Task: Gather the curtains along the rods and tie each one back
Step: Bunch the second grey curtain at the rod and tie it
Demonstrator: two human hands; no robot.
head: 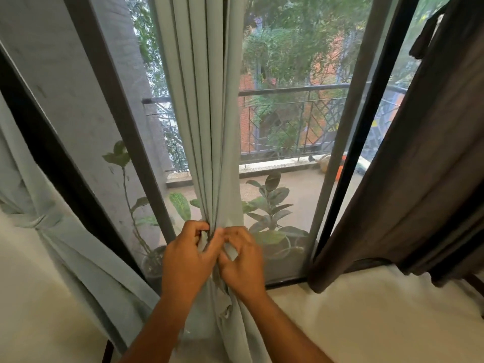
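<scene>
A pale green curtain [207,113] hangs in narrow folds down the middle of the window, bunched tight at waist height. My left hand [187,258] grips the bunch from the left with curled fingers. My right hand [242,260] pinches the cloth from the right, fingertips meeting those of the left hand. A second pale green curtain [65,239] hangs at the left with a band of the same cloth [36,221] tied round it. A dark brown curtain [424,166] hangs gathered at the right. No rod is in view.
The dark window frame [123,121] and mesh screen stand just behind the curtains. Potted plants [269,205] and a balcony railing [293,89] lie outside. A white surface [379,323] runs below the window, right and left of my arms.
</scene>
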